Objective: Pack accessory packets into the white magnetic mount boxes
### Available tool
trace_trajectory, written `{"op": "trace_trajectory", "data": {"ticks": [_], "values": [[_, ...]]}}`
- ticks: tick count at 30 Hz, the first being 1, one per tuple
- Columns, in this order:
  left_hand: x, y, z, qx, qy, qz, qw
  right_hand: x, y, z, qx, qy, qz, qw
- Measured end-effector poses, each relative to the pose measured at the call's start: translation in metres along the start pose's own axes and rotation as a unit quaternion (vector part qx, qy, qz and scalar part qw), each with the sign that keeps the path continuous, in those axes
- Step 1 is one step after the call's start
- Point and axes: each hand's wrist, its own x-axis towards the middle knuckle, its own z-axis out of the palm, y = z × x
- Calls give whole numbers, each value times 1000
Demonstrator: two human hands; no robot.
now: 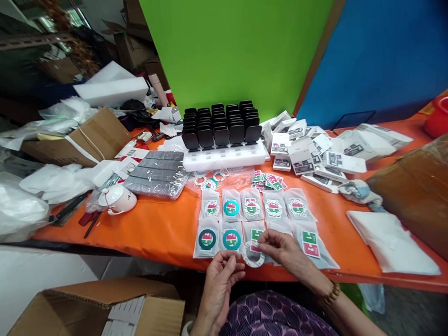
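Observation:
A white ring (253,259) with a printed pattern is held over the table's front edge. My right hand (287,251) pinches its upper right side between thumb and fingertips. My left hand (223,273) is closed with its fingertips at the ring's left edge. Beneath and beyond lie two rows of frosted pouches (252,192). Green-and-red numbered cards (310,244) rest on the pouches, and one sits just behind the held ring. Teal rings (232,240), a dark green ring (207,239) and white patterned rings (297,207) lie over several cards. My right hand hides part of one pouch.
Loose rings (209,184) and a pile of numbered cards (274,182) lie behind the pouches. Black flat pieces (221,135) stand in a white foam tray (223,159). White boxes (302,155) are heaped right. A cardboard box (165,312) stands open at lower left.

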Motion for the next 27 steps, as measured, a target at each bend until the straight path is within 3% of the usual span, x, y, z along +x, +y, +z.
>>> {"op": "trace_trajectory", "data": {"ticks": [4,10,15,18,22,27], "values": [[1,-1,-9,7,39,-2,999,7,4,-19,-121,73,-41,989],[1,-1,-13,2,46,-8,999,9,3,-12,-299,108,-77,945],[4,10,-11,24,53,11,998,9,3,-9,-326,126,-113,930],[12,24,-10,42,50,48,997,21,-10,-11,-324,114,-128,931],[29,48,-10,61,49,110,991,62,-45,-6,-334,85,-173,923],[61,73,-15,122,83,187,971,146,-77,20,-401,59,-165,899]]}}
